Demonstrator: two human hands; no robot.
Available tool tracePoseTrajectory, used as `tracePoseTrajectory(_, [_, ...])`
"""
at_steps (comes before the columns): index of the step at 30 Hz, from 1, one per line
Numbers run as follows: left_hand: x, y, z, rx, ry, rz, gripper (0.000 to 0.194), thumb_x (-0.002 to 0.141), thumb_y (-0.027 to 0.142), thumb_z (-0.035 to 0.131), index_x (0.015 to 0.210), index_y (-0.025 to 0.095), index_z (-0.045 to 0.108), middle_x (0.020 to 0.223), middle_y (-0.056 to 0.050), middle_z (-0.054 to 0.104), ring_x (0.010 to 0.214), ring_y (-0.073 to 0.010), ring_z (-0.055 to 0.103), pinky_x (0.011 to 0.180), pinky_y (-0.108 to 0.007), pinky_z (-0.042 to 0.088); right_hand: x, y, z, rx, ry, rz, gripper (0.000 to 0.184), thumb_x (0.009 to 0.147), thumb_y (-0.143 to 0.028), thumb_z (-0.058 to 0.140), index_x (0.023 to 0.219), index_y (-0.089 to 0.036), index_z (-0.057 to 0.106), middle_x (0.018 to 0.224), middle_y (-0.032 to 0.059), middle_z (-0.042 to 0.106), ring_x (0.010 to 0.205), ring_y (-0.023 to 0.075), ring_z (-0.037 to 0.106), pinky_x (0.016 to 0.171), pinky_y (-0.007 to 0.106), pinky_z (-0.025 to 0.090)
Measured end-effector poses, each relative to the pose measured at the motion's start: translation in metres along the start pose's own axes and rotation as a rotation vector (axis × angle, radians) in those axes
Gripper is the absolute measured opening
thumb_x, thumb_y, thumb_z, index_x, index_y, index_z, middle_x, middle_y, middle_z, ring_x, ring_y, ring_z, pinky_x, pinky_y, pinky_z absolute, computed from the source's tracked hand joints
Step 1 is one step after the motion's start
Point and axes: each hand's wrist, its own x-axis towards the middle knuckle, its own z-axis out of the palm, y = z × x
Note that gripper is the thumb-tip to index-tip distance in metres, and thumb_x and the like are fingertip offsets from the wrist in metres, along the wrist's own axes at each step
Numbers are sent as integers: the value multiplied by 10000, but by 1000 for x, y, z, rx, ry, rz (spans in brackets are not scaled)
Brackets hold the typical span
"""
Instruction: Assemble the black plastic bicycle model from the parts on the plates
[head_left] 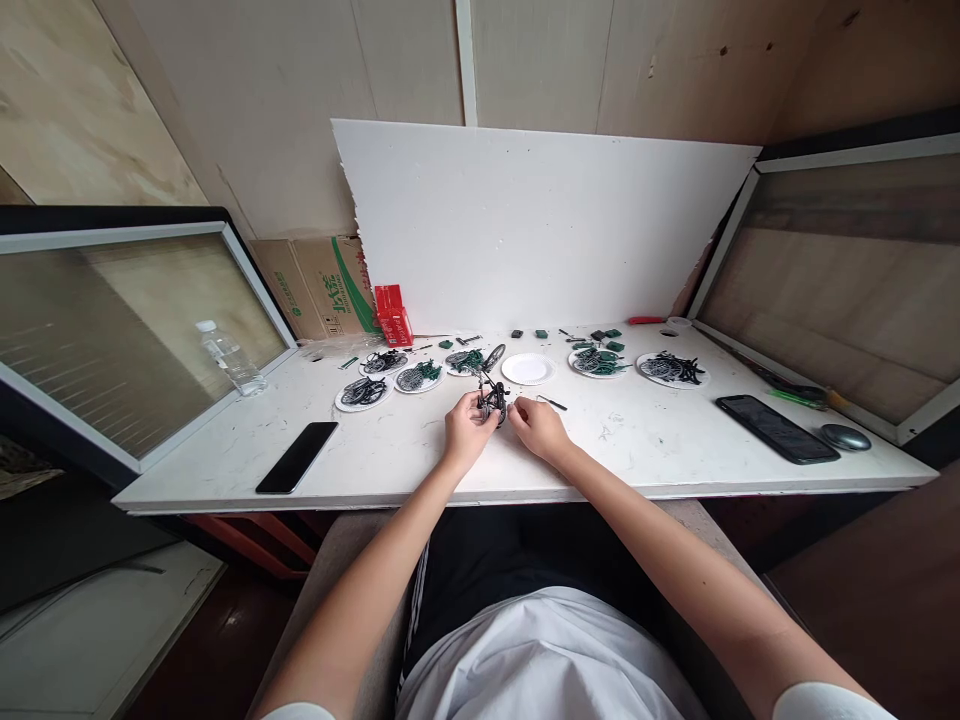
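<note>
A small black model bicycle (pixel 493 396), partly built, is held low over the table with one spoked wheel sticking up at its far end. My left hand (pixel 469 430) is closed around its left side, thumb and fingers gripping the black parts. My right hand (pixel 538 428) is pinched at the model's right edge; what its fingertips hold is too small to make out. Just beyond the right hand lies a small dark screwdriver-like tool (pixel 553 403). Behind the model, a white paper plate (pixel 529 369) lies bare.
Paper plates with black and green plastic parts, such as the plate of black pieces (pixel 673 370), line the back. Phones lie left (pixel 298 458) and right (pixel 778 428). A bottle (pixel 231 358), a red box (pixel 394 316) and a silver mouse-like object (pixel 846 437) stand around.
</note>
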Motion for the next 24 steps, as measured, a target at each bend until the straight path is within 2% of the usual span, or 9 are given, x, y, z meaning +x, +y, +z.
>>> tracePoseTrajectory(5, [0,0,0,-1,10,-1,448,774,210,858,1193,175,702,1230,-155,777,860,-180,778,741,-285,657,0,-1,-2,-2,-1,6,420,1076,-419,408,701,-235,454,653,25,604,582,170,482,598,296,278])
tracePoseTrajectory(11, [0,-1,0,-27,5,-5,434,779,198,847,1184,172,694,1250,-161,769,865,-182,780,764,-303,659,0,0,1,60,46,10,157,971,-345,533,861,-234,516,740,7,652,657,176,555,629,272,325])
tracePoseTrajectory(16, [0,-1,1,-39,4,-5,435,771,209,859,1172,174,694,1272,-166,758,847,-174,771,755,-306,658,1,5,4,71,41,7,139,962,-335,531,867,-237,505,750,2,660,654,172,558,628,269,328])
tracePoseTrajectory(24, [0,0,1,-19,3,-10,410,793,197,835,1175,168,691,1195,-152,777,828,-165,766,738,-287,657,1,2,1,-2,15,19,426,1086,-418,404,699,-241,426,646,18,595,577,170,471,593,298,270])
